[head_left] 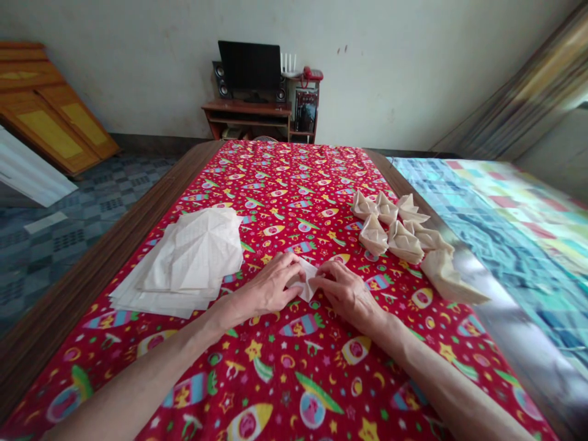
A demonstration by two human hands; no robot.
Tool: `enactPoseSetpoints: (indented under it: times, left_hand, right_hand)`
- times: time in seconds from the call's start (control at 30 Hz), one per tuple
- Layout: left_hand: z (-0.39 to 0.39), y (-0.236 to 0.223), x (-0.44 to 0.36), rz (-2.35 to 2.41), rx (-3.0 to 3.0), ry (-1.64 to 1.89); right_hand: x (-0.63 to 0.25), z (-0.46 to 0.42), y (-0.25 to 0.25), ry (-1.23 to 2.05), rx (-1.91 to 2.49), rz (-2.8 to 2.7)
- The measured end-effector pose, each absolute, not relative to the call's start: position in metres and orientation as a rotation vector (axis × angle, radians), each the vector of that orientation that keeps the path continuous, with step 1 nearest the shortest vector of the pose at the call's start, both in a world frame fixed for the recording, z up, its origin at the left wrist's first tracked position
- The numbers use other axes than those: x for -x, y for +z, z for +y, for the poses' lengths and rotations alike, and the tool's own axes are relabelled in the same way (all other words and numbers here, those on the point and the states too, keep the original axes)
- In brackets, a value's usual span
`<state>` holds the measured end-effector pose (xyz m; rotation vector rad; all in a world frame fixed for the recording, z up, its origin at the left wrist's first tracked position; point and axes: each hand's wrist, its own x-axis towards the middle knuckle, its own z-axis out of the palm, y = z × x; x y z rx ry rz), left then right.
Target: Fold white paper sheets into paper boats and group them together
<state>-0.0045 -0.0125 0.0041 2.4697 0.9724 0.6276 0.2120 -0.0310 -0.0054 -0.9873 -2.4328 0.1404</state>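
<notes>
My left hand [272, 286] and my right hand [345, 294] meet at the middle of the table over a small folded piece of white paper [307, 279]. Both hands have their fingers curled and pressed onto it, pinching its edges from either side. The paper lies on a red tablecloth [294, 380] printed with rockets and stars. A stack of flat white paper sheets [186, 260] rests just left of my left hand. Several finished folded paper shapes [404, 236] are grouped to the right, beyond my right hand.
The wooden table edge [92, 269] runs along the left. A bed with a checked cover [514, 245] adjoins the right side. Against the far wall stands a desk with a monitor [249, 67], speakers and a red telephone [312, 75]. Wooden cabinet doors [50, 107] lean at far left.
</notes>
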Motion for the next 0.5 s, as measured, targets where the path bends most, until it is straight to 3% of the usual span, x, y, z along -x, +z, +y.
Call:
enactPoseSetpoints:
  times: [0.27, 0.5]
  left_hand:
    - [-0.002, 0.002, 0.013, 0.866, -2.336, 0.63]
    - [-0.012, -0.006, 0.005, 1.123, -2.322, 0.765]
  right_hand:
    - [-0.214, -0.034, -0.001, 0.108, 0.94, -2.577]
    - [-0.219, -0.035, -0.001, 0.198, 0.927, -2.58]
